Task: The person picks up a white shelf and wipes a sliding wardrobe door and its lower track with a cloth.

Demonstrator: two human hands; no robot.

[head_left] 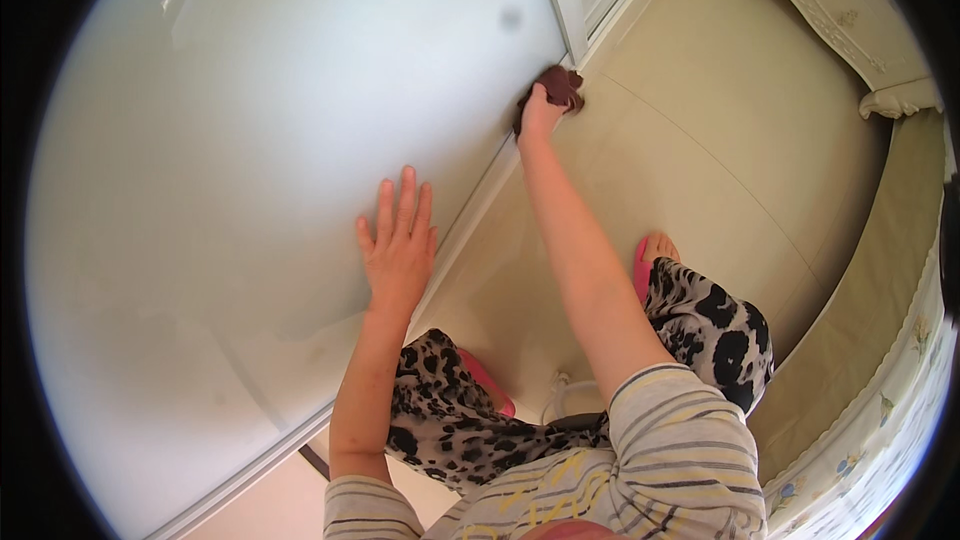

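Note:
A large frosted glass sliding door panel (pixel 247 135) fills the left of the head view, with a pale frame strip (pixel 480 199) along its lower edge. Spread flat against the glass, my left hand (pixel 399 247) holds nothing. My right hand (pixel 541 111) grips a dark brown cloth (pixel 561 86) and presses it at the corner where the panel's lower edge meets the upright frame (pixel 559 0). The cloth hides most of the right fingers.
Pale tiled floor (pixel 697 165) lies to the right of the door. A carved cream cabinet (pixel 840 15) stands at the upper right, and a bed with a floral cover (pixel 870 420) borders the right side. My feet in pink slippers (pixel 643 270) are on the floor.

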